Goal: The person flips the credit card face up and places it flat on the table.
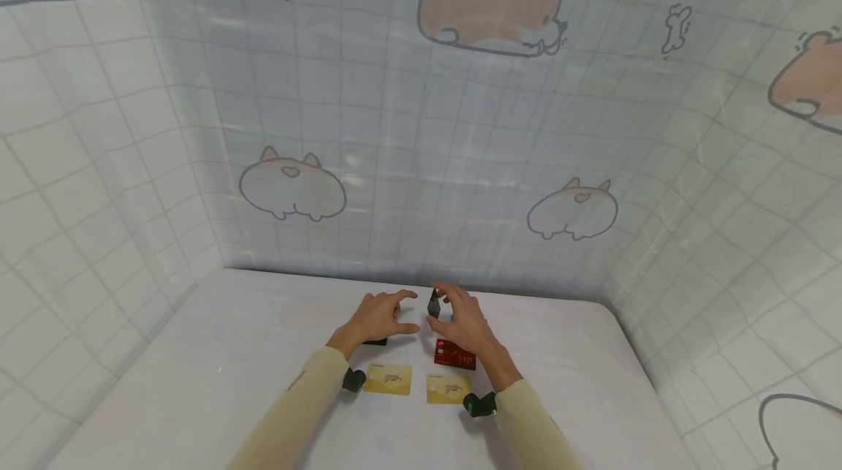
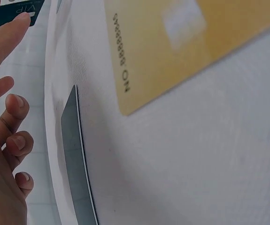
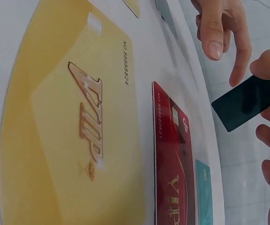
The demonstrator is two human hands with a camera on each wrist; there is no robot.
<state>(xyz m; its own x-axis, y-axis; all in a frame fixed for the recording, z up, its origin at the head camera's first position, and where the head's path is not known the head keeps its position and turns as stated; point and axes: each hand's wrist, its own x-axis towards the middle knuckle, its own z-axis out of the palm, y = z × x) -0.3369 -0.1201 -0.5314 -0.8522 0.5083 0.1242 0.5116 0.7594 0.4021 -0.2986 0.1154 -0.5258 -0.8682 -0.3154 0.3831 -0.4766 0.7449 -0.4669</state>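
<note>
Between thumb and fingers, my right hand [image 1: 463, 320] pinches a dark green VIP card [image 1: 433, 305], raised above the table and tilted on edge. Facing it from the left, my left hand [image 1: 376, 318] has thumb and index finger spread apart, with a gap to the card in the head view. The same card [image 3: 245, 104] shows its dark face in the right wrist view. Under my right hand lies a red VIP card [image 1: 454, 354]. A dark card [image 1: 376, 342] lies partly hidden beneath my left hand.
Two gold cards, one on the left [image 1: 388, 379] and one on the right [image 1: 449, 389], lie nearer me on the white table [image 1: 263, 382]. A teal card [image 3: 204, 192] lies beyond the red one. A patterned curtain [image 1: 421, 163] rises behind the table.
</note>
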